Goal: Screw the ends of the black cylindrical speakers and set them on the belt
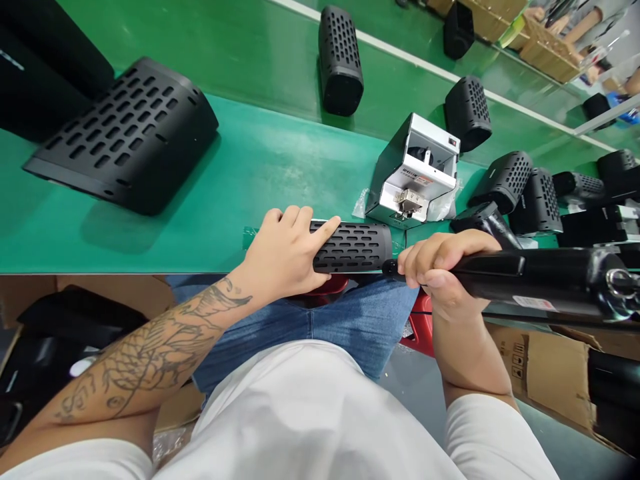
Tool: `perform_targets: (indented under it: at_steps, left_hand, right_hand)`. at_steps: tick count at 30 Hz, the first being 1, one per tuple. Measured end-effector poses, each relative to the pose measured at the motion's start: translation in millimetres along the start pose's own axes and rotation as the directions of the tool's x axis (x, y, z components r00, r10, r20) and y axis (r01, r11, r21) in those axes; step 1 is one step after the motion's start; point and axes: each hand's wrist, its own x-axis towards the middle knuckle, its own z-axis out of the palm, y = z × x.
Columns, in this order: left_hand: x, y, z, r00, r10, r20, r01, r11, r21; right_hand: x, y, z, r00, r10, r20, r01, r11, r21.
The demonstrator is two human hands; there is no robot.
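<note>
My left hand (285,253) is wrapped over one end of a black perforated cylinder-shaped housing (357,247) that lies sideways at the near edge of the green bench (235,193). My right hand (440,270) grips the barrel of a black electric screwdriver (540,273), which lies level with its tip against the right end of that housing. Both hands are closed.
A grey screw feeder (415,173) stands just behind the housing. A large black perforated panel (130,133) lies far left. More black housings (340,60) sit on the green conveyor and to the right (520,187). Cardboard boxes (540,363) stand under the bench. Another person's arm (590,23) shows at top right.
</note>
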Motion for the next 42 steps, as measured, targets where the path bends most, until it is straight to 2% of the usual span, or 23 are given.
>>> perform_targets:
  at_steps: [6, 9, 10, 12, 14, 16, 17, 20, 22, 24, 27, 31, 33, 36, 39, 42]
  left_hand:
    - [-2.1, -1.4, 1.4, 0.999, 0.036, -0.017, -0.036, 0.999, 0.004]
    - [-3.5, -3.7, 1.9, 0.999, 0.035, -0.037, -0.035, 0.999, -0.009]
    - [-3.8, -4.3, 2.1, 0.999, 0.033, -0.037, -0.033, 0.999, -0.008]
    - [-4.2, -4.4, 2.5, 0.999, 0.017, -0.043, -0.017, 1.0, 0.0]
    - [-4.3, -3.2, 2.6, 0.998, -0.009, -0.06, 0.009, 1.0, -0.003]
    - [-5.1, -2.5, 2.1, 0.997, -0.029, -0.072, 0.027, 0.999, -0.024]
    - [-6.3, -3.3, 1.9, 0.997, -0.031, -0.074, 0.028, 0.999, -0.038]
    - [-14.9, -15.3, 5.5, 0.994, -0.012, -0.112, 0.0, 0.994, -0.109]
    - [-25.1, -32.0, 15.9, 0.982, -0.006, -0.187, -0.035, 0.977, -0.212]
    - [-36.9, -52.0, 34.3, 0.961, -0.031, -0.274, -0.071, 0.932, -0.355]
    - [-51.3, -75.3, 69.7, 0.934, -0.092, -0.345, -0.119, 0.831, -0.543]
    - [-57.2, -81.5, 103.8, 0.926, -0.112, -0.361, -0.157, 0.753, -0.639]
    - [-56.0, -79.6, 110.0, 0.921, -0.107, -0.374, -0.17, 0.754, -0.635]
    - [-53.4, -78.5, 111.4, 0.919, -0.111, -0.378, -0.162, 0.768, -0.62]
    - [-52.2, -79.3, 111.0, 0.924, -0.113, -0.366, -0.155, 0.763, -0.627]
    - [-51.3, -79.5, 113.1, 0.917, -0.098, -0.387, -0.188, 0.749, -0.635]
  right_hand:
    - [-6.8, -6.7, 0.3, 0.997, 0.025, 0.067, -0.023, 0.999, -0.026]
    - [0.8, -11.3, -6.8, 0.998, 0.0, 0.055, 0.004, 0.998, -0.069]
    - [7.5, -10.8, -12.0, 0.999, -0.037, 0.026, 0.039, 0.996, -0.079]
    - [26.7, -4.7, -26.4, 0.983, -0.144, -0.112, 0.13, 0.984, -0.125]
    - [49.1, 8.4, -44.1, 0.918, -0.263, -0.295, 0.194, 0.95, -0.244]
    - [68.0, 26.1, -61.2, 0.857, -0.313, -0.41, 0.155, 0.914, -0.375]
    - [74.4, 35.2, -68.4, 0.855, -0.295, -0.427, 0.107, 0.905, -0.411]
    - [79.9, 56.6, -81.5, 0.896, -0.142, -0.422, -0.04, 0.918, -0.394]
    - [75.4, 61.8, -83.6, 0.896, -0.1, -0.433, -0.068, 0.932, -0.356]
    - [69.2, 59.1, -82.0, 0.898, -0.09, -0.43, -0.07, 0.937, -0.343]
    - [61.9, 42.8, -73.5, 0.919, -0.087, -0.384, -0.052, 0.939, -0.339]
    - [53.2, 7.1, -45.0, 0.898, -0.251, -0.36, 0.156, 0.949, -0.274]
    - [45.4, -11.1, -22.2, 0.92, -0.273, -0.28, 0.213, 0.95, -0.227]
    - [31.2, -27.4, 15.7, 0.981, -0.151, -0.121, 0.132, 0.98, -0.151]
    - [22.5, -23.3, 44.5, 0.997, -0.071, -0.017, 0.07, 0.995, -0.068]
    - [22.5, -7.1, 56.0, 0.996, -0.085, 0.024, 0.086, 0.996, -0.013]
